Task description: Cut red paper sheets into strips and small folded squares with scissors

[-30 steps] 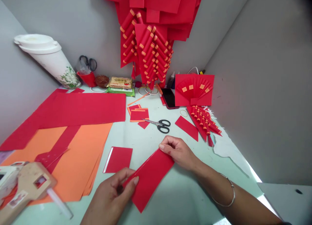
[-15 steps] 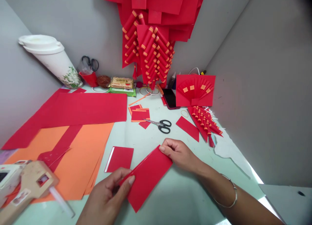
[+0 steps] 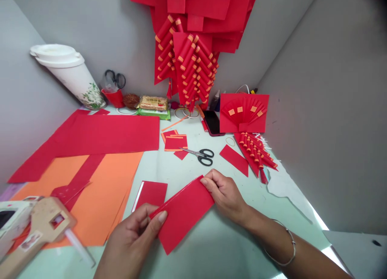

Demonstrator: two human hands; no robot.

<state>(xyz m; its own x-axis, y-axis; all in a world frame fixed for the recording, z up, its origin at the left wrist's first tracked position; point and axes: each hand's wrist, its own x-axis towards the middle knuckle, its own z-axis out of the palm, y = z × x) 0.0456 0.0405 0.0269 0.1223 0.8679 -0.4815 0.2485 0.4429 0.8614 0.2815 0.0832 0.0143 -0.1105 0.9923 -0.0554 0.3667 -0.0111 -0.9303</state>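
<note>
Fingers of my left hand (image 3: 130, 238) and right hand (image 3: 225, 194) pinch 1 red rectangular paper piece (image 3: 184, 214), lower centre.

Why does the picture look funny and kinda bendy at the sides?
In the head view, the white cup looks stretched and leaning, probably from a wide lens; the glue gun looks soft; the top right corner goes dark; a soft shadow lies below the held red paper.
</note>
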